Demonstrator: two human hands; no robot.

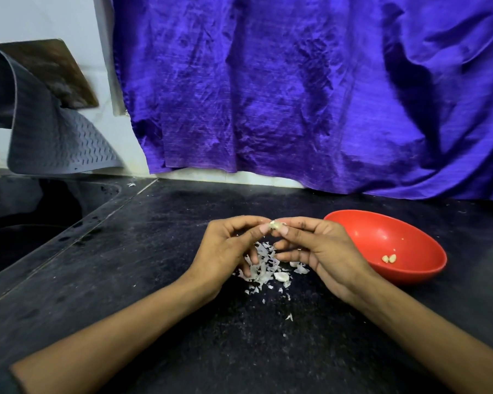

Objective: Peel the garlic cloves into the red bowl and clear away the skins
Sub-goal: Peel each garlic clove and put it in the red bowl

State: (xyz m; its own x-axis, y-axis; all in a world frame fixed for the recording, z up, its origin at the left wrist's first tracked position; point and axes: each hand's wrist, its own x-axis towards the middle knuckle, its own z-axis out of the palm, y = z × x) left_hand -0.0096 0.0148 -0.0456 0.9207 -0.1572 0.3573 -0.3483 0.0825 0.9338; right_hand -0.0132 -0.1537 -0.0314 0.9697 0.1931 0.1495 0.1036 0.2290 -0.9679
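Presently, your left hand (225, 248) and right hand (322, 251) meet fingertip to fingertip, both pinching one garlic clove (273, 224) held above the black counter (154, 280), just left of the red bowl (410, 268). Two peeled cloves (389, 258) lie inside that bowl. A heap of white skins (264, 265) lies on the counter left of the bowl, beneath your hands, with one unpeeled clove (281, 276) at its edge.
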